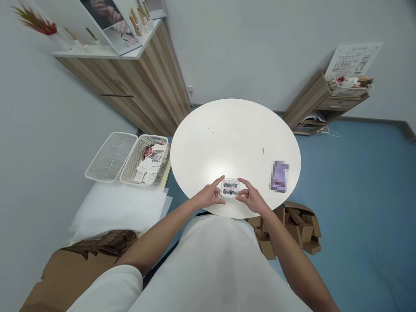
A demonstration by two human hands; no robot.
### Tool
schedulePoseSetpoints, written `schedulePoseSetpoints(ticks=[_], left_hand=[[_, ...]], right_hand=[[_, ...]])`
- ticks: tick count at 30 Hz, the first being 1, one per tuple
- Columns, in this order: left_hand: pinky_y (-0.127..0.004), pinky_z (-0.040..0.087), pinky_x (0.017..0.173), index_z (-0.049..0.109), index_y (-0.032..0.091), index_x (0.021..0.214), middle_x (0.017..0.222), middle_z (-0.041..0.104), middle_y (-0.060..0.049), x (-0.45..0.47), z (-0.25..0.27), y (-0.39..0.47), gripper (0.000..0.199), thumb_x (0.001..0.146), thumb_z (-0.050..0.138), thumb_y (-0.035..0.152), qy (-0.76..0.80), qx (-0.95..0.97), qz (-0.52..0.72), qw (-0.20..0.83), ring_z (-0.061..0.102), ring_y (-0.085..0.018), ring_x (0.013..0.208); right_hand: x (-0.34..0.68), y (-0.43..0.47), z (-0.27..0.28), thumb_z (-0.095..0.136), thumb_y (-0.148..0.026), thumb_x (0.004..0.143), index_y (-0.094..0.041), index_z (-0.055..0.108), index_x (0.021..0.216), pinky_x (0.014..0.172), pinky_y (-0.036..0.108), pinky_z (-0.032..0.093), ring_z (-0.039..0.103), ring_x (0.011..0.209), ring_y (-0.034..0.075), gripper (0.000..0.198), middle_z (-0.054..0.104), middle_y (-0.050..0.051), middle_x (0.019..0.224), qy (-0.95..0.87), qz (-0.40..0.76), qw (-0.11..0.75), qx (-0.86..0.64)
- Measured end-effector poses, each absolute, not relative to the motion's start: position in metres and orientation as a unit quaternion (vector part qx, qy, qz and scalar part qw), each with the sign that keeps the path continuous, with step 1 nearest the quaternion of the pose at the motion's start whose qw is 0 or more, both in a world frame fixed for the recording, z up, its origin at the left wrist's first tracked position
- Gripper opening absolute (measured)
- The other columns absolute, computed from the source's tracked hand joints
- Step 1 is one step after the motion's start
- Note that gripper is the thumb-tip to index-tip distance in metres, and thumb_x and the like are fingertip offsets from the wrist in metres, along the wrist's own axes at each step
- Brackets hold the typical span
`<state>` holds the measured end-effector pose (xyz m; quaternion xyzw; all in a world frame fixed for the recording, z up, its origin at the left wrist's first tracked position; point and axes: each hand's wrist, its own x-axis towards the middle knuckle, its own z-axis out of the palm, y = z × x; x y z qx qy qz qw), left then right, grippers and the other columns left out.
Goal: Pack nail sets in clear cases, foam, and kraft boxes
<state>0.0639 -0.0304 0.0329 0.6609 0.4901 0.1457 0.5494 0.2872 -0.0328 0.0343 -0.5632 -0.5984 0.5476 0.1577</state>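
A small clear plastic box (230, 188) is near the front edge of the round white table (227, 130). Inside it lie two rows of small, dark, shiny pieces that look like press-on nails. My left hand (209, 195) grips the box's left side between thumb and fingers. On the opposite side, my right hand (251, 197) holds its right edge the same way. Whether the box rests on the tabletop or is slightly lifted, I cannot tell.
A blurred purple item (279, 177) lies at the table's right. Left stand white baskets (128, 171), one holding cards and packets, by white sheets (120, 208). Cardboard boxes (303, 227) are on the floor at right. Wood cabinets (130, 82) stand behind.
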Motion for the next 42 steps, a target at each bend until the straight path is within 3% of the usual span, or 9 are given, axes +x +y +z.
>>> schedulePoseSetpoints(ticks=[12,20,25,30,42], left_hand=[[-0.025,0.043,0.064,0.017,0.027,0.136,0.082,0.059,0.000,0.065,0.028,-0.044,0.078,0.071,0.060,0.034,0.636,0.616,0.190,0.424,0.053,-0.011,0.062],[-0.027,0.043,0.071,0.023,0.029,0.134,0.092,0.054,-0.002,0.032,0.012,-0.042,0.069,0.074,0.058,0.031,0.680,0.561,0.231,0.412,0.052,-0.013,0.075],[-0.028,0.043,0.072,0.025,0.029,0.133,0.103,0.044,-0.004,-0.008,-0.002,-0.030,0.068,0.073,0.058,0.024,0.695,0.552,0.256,0.383,0.049,-0.014,0.081],[-0.029,0.043,0.073,0.018,0.027,0.136,0.097,0.042,-0.004,-0.058,-0.021,-0.011,0.066,0.078,0.050,0.022,0.690,0.559,0.245,0.389,0.047,-0.015,0.081],[-0.033,0.042,0.079,0.012,0.017,0.137,0.105,0.039,-0.009,-0.127,-0.067,0.022,0.078,0.071,0.052,0.018,0.674,0.557,0.219,0.434,0.046,-0.019,0.090]], right_hand=[[0.265,-0.012,0.035,0.059,-0.035,0.070,-0.031,0.021,0.133,0.059,0.027,0.044,0.049,0.055,0.010,0.073,0.059,0.000,0.089,-0.666,0.491,0.106,-0.551],[0.213,0.009,0.025,0.059,-0.028,0.070,-0.030,0.015,0.135,0.060,0.028,0.043,0.050,0.056,0.012,0.078,0.057,0.002,0.093,-0.695,0.489,0.066,-0.523],[0.163,0.025,0.008,0.058,-0.026,0.071,-0.028,0.020,0.133,0.067,0.030,0.044,0.052,0.074,0.016,0.072,0.053,0.004,0.098,-0.703,0.471,0.096,-0.523],[0.106,0.043,-0.017,0.059,-0.029,0.070,-0.025,0.025,0.131,0.069,0.032,0.046,0.050,0.076,0.016,0.070,0.046,0.006,0.102,-0.703,0.455,0.103,-0.537],[0.027,0.067,-0.057,0.056,-0.018,0.071,-0.025,0.019,0.134,0.073,0.034,0.046,0.051,0.089,0.020,0.073,0.042,0.009,0.108,-0.672,0.449,0.070,-0.585]])
